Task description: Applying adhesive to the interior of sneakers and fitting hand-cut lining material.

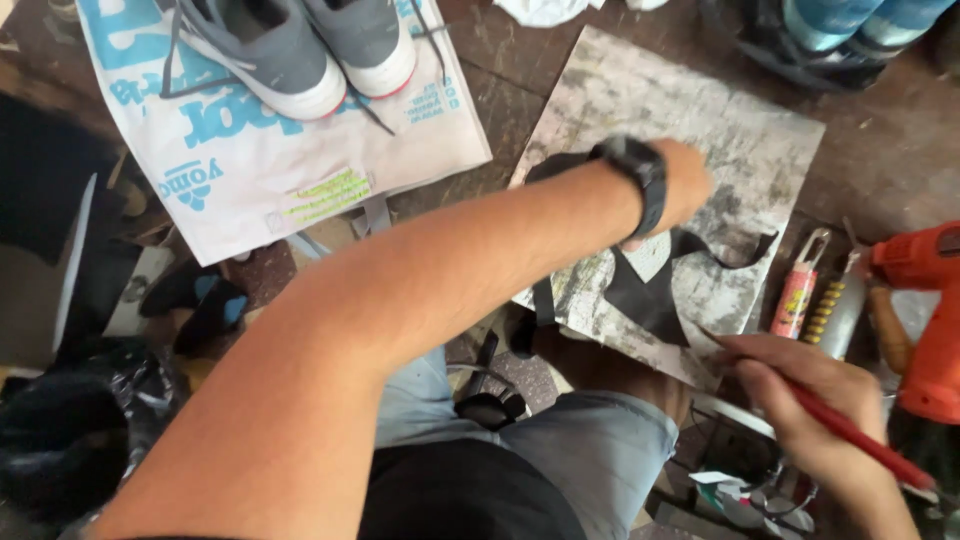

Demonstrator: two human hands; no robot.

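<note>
Left hand (680,185) is pressed flat on the black cutout (650,295) so it stays put on the board (700,130), while right hand (800,395) has its fingers pinched round a red pen (850,432) by the board's edge.

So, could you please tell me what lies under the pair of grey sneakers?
The grey sneakers with white soles rest on a white printed plastic bag, which covers the dark worn floor; anything beneath the bag is hidden.
</note>
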